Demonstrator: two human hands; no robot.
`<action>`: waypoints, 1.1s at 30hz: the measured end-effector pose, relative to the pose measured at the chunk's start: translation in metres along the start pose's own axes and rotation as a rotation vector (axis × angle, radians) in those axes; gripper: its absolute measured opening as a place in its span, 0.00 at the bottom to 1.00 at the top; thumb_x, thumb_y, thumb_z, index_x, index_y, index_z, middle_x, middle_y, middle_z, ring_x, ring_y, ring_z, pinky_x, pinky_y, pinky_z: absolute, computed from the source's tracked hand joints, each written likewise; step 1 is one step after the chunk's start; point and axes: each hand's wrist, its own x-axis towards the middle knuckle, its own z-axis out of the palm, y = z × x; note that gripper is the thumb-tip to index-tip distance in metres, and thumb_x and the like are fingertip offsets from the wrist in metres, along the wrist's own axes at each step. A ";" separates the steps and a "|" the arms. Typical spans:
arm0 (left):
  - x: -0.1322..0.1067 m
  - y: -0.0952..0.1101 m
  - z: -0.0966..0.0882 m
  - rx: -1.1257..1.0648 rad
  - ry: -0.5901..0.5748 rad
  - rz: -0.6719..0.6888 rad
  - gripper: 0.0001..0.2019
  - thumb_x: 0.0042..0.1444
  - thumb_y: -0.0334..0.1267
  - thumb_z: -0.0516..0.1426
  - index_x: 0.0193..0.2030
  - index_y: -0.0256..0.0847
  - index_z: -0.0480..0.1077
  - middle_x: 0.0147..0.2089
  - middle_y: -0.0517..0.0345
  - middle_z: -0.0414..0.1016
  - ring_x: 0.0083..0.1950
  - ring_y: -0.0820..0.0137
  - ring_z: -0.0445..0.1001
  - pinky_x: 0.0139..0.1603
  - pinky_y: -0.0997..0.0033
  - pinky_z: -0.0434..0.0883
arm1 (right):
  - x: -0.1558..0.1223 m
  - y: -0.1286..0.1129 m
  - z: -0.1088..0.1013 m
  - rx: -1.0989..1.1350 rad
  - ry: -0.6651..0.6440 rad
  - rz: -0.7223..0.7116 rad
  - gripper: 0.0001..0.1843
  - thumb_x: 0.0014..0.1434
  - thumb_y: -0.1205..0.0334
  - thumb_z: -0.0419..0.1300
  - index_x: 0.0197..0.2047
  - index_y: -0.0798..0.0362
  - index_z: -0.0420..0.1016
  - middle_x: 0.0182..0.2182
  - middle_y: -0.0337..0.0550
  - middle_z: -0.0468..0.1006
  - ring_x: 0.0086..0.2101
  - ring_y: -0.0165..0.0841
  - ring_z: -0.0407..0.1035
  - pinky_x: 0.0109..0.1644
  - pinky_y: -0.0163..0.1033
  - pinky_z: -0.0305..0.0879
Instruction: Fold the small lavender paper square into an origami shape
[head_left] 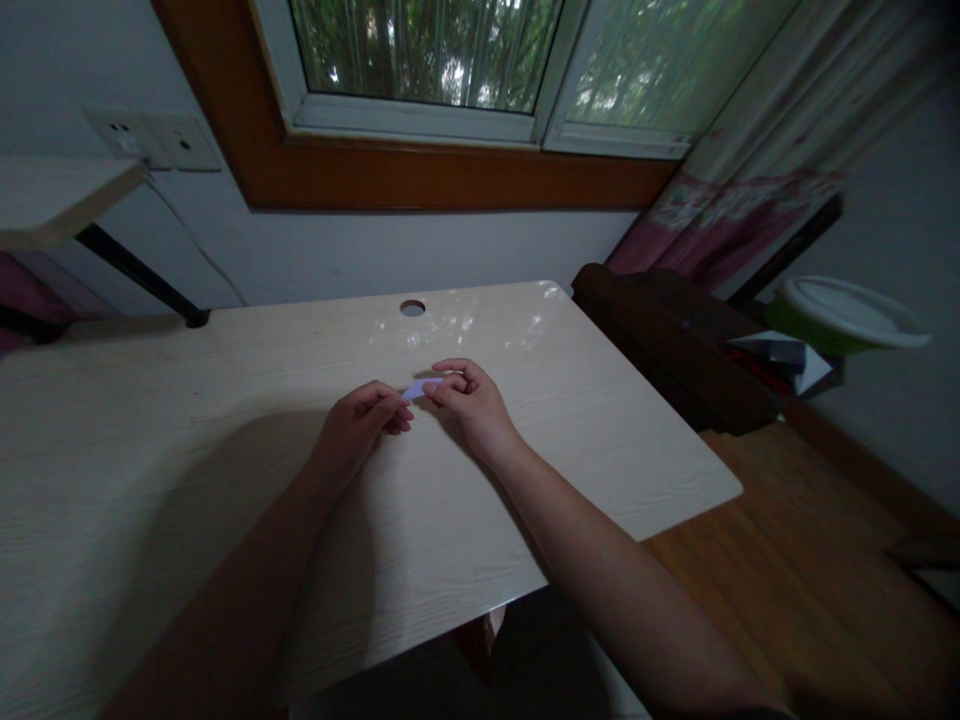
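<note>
A small piece of folded light-purple paper [420, 388] is held between my two hands, just above the desk. My left hand [367, 415] pinches its left end between thumb and forefinger, the other fingers curled beneath. At the paper's right end, my right hand [472, 405] grips it with the thumb on the near side and the index finger stretched out past it. My fingertips cover both ends, so the paper's full shape is hidden.
The pale wood-grain desk [262, 360] has a round cable hole [412, 308] near its back edge. A raised shelf [67, 195] on a black leg stands at the left. Beyond the right edge are dark wooden furniture [675, 340] and a green-and-white basin [847, 312].
</note>
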 end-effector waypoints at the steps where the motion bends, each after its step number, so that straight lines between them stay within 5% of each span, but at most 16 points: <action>1: 0.000 0.001 0.001 0.014 -0.015 -0.001 0.12 0.57 0.46 0.60 0.31 0.39 0.75 0.30 0.55 0.79 0.30 0.70 0.76 0.34 0.71 0.72 | -0.001 0.000 0.000 -0.009 -0.014 0.002 0.20 0.45 0.58 0.73 0.41 0.50 0.73 0.20 0.30 0.74 0.25 0.28 0.69 0.37 0.37 0.66; 13: 0.000 0.003 0.001 0.032 0.079 -0.021 0.11 0.55 0.45 0.62 0.30 0.40 0.77 0.29 0.55 0.80 0.29 0.70 0.76 0.35 0.71 0.73 | -0.002 -0.002 0.000 -0.006 -0.070 0.020 0.14 0.54 0.51 0.67 0.36 0.52 0.76 0.31 0.40 0.80 0.31 0.29 0.72 0.39 0.38 0.68; 20: -0.001 0.004 0.001 0.067 0.031 -0.017 0.11 0.56 0.45 0.62 0.32 0.39 0.77 0.30 0.57 0.80 0.30 0.71 0.75 0.35 0.72 0.73 | -0.003 0.008 -0.002 -0.113 -0.242 0.103 0.14 0.52 0.51 0.69 0.31 0.54 0.77 0.27 0.39 0.76 0.28 0.29 0.67 0.38 0.38 0.64; 33: 0.000 0.003 0.002 0.096 -0.005 -0.023 0.13 0.55 0.47 0.62 0.32 0.39 0.77 0.30 0.56 0.81 0.30 0.70 0.77 0.35 0.72 0.74 | -0.003 0.009 -0.001 -0.114 -0.189 0.075 0.14 0.51 0.53 0.68 0.26 0.53 0.71 0.23 0.35 0.72 0.26 0.27 0.64 0.34 0.36 0.61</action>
